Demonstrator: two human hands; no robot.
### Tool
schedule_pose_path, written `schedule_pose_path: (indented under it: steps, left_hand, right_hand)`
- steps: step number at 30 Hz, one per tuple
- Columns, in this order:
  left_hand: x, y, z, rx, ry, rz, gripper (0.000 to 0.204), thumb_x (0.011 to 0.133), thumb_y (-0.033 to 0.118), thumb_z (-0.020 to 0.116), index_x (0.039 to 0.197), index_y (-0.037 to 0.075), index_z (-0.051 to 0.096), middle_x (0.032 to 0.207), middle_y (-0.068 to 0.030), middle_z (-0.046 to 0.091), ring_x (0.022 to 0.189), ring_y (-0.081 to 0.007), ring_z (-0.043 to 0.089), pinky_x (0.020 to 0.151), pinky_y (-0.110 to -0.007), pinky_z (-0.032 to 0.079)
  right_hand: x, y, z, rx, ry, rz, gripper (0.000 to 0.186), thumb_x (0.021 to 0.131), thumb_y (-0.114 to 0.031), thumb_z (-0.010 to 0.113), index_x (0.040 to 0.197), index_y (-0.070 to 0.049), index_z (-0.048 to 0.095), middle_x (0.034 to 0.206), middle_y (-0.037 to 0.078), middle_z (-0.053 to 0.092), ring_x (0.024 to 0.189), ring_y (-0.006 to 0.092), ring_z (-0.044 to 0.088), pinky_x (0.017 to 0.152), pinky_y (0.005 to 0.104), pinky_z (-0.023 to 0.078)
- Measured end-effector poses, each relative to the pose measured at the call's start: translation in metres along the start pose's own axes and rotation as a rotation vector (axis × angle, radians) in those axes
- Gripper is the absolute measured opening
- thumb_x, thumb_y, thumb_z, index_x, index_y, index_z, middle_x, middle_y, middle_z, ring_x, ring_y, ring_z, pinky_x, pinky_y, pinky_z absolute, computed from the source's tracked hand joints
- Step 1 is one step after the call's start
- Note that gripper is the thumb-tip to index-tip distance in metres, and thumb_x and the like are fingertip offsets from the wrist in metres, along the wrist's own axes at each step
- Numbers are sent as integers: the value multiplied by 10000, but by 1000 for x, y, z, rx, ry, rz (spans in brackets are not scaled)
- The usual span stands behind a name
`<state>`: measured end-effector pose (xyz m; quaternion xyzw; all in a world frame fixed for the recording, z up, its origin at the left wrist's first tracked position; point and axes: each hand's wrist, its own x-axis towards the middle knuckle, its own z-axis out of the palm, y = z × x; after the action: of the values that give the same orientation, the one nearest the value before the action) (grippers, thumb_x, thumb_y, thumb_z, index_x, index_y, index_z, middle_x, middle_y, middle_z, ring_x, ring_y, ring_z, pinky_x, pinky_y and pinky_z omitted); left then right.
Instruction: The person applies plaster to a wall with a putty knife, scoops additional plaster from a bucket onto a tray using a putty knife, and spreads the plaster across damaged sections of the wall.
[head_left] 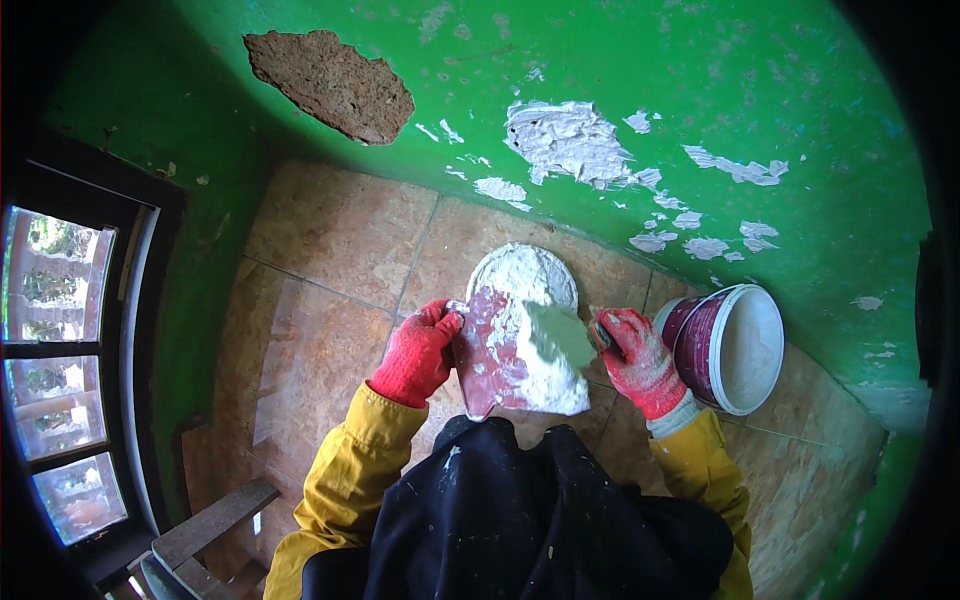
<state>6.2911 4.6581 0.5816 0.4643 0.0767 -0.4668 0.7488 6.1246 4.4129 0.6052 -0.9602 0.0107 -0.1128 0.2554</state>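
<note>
Inspecting both grips, we find the left hand [415, 355] closed on the edge of a maroon board [482, 352] bearing white paste [550, 386], the right hand [640, 362] closed around a scraper [557, 336] over it. We judge paste-gathering underway; the next move calls for a steady board.

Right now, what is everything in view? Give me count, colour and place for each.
board: 1, maroon, centre
paste: 1 spread, white, on the board
scraper: 1, grey-green, over the paste
round lid or tub: 1, white, just beyond the board
bucket: 1, maroon and white, right
walls: at least 2, green, ahead and left
bare patch: 1, brown, upper left
patches: many, white, wall ahead
tiles: several, brown, floor
window: 1, dark-framed, left
wooden piece: 1, brown, lower left
garment: 1, dark, lower centre
sleeves: 2, yellow, forearms
left hand: 1, red-gloved, holding the board
right hand: 1, red-gloved, holding the scraper
</note>
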Motion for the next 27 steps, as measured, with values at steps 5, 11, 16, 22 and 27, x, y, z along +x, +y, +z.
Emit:
schedule_pose_path:
  steps: [5,11,16,22,27]
  left_hand:
    - [6,-12,-6,-118,-60,-5,204,918,105,471,1095,8,500,933,-63,600,803,-165,579,722,-293,481]
    - [12,-14,-7,-153,-59,1,199,914,108,481,1086,12,510,925,-54,599,806,-162,576,728,-291,479]
    - [18,-15,-6,-57,16,-24,189,913,86,470,1083,14,512,908,-47,598,797,-160,572,732,-288,479]
    - [17,6,1,-25,-26,4,174,914,94,466,1059,11,516,886,-58,603,765,-177,591,685,-315,503]
    - [8,-1,-1,-16,87,93,165,918,104,457,1039,8,515,890,-78,604,773,-218,606,712,-387,520]
  right_hand:
    - [4,8,13,23,58,57,503,669,-5,605,1159,-65,512,1052,133,552,975,328,524,819,410,441]
    - [-8,23,35,-23,111,105,537,667,-30,625,1187,-63,496,1058,138,543,977,328,518,819,417,432]
    - [-29,31,42,-111,128,201,563,672,-72,641,1213,-73,484,1043,128,537,978,316,513,823,409,429]
    - [-59,20,27,-122,33,430,523,703,-69,624,1205,-38,482,1014,152,536,947,323,517,800,401,436]
    - [-95,-24,-53,-35,289,519,508,771,-35,571,1247,53,417,1041,214,519,924,337,537,787,389,440]
